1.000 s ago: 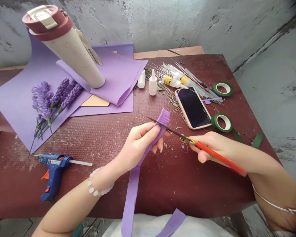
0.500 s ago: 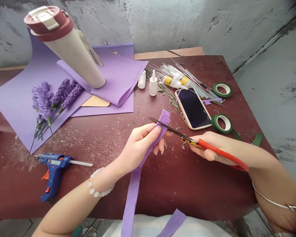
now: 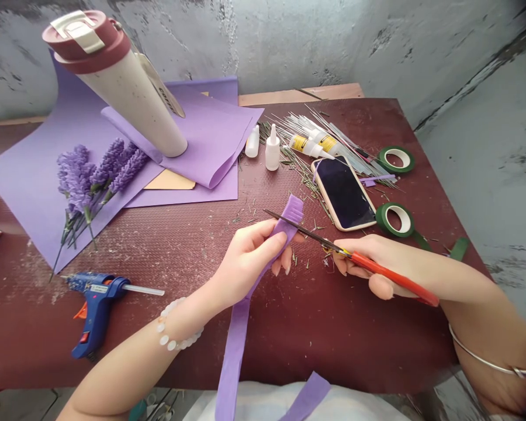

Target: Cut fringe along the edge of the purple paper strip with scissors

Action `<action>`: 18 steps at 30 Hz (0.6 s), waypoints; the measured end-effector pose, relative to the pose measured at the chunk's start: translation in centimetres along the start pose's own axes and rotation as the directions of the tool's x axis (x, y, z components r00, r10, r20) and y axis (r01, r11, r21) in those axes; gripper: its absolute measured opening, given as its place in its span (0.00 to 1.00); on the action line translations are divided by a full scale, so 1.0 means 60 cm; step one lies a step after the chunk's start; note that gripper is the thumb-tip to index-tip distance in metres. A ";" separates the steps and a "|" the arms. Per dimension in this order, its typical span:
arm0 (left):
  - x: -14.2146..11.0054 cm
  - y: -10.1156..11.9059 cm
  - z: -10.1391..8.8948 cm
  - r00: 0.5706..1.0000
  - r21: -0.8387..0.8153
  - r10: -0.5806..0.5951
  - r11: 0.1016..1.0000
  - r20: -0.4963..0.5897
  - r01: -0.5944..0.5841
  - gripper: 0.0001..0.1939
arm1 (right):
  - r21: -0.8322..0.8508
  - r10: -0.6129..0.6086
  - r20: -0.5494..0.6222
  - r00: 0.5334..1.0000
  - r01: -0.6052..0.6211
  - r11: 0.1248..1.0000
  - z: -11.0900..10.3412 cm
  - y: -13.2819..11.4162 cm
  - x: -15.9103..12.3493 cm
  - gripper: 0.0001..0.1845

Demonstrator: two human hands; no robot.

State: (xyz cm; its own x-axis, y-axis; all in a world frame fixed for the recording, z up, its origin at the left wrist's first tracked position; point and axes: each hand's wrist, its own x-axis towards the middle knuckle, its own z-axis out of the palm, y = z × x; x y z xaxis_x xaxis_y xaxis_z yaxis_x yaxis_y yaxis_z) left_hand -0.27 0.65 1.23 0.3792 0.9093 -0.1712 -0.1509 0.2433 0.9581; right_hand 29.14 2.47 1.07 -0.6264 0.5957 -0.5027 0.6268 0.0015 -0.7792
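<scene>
My left hand (image 3: 249,257) pinches a long purple paper strip (image 3: 237,339) near its upper end, which carries a row of small cuts. From there the strip hangs down over the table edge. My right hand (image 3: 368,263) grips scissors (image 3: 388,273) with red handles. Their dark blades lie across the strip just beyond my left thumb, the tips pointing left. A second length of purple strip (image 3: 309,394) rests on my lap; whether it joins the first is out of view.
A tall tumbler (image 3: 131,93) stands on purple sheets (image 3: 17,175) beside purple flowers (image 3: 76,175). A blue glue gun (image 3: 97,307) lies at left. Small bottles (image 3: 272,151), wire stems (image 3: 296,123), a phone (image 3: 344,193) and green tape rolls (image 3: 394,220) sit at back right.
The scissors' handles have come closer together as my right hand tightened. My left hand and the strip stay nearly in place.
</scene>
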 end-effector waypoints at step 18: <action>0.002 0.002 0.007 0.999 0.087 -0.021 0.996 -0.049 0.026 0.22 | 0.205 0.020 0.103 0.994 -0.041 0.978 0.005 0.001 0.011 0.32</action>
State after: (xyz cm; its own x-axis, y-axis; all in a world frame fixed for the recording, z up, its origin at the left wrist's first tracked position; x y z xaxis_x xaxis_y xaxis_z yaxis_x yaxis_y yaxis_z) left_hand 0.12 0.66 1.44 0.3373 0.9193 -0.2027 -0.0612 0.2363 0.9697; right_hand 28.63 2.64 0.55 -0.6582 0.5096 -0.5542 0.5436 -0.1876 -0.8181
